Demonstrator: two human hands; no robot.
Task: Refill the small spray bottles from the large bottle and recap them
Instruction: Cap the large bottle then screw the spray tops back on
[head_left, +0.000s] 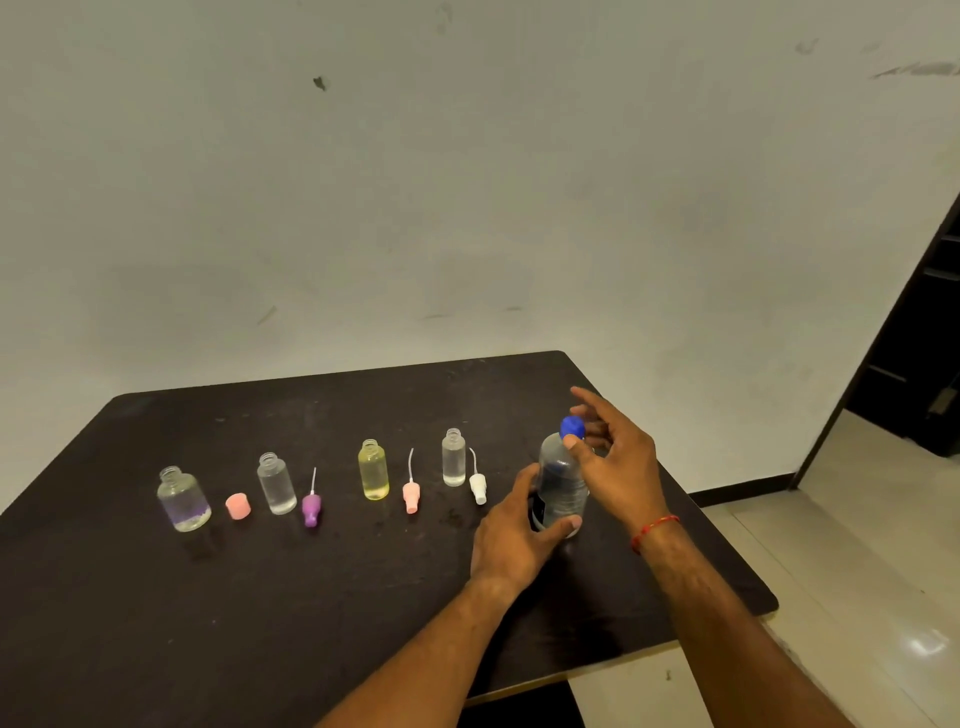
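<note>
The large clear bottle (562, 486) stands upright at the right of the dark table, and my left hand (511, 535) grips its lower body. My right hand (613, 457) has its fingertips on the bottle's blue cap (572, 427), the other fingers spread. Several small open bottles stand in a row to the left: a round clear one (183, 500), a clear one (276, 484), a yellow one (373, 470) and a clear one (453, 458). Beside them lie a pink cap (238, 506), a purple spray head (311, 506), a pink spray head (411, 493) and a white spray head (478, 486).
The dark table (291, 613) stands against a white wall (415, 208); its right edge drops to a tiled floor (857, 597). A dark doorway (924, 338) lies at the far right. A red thread circles my right wrist (653, 531).
</note>
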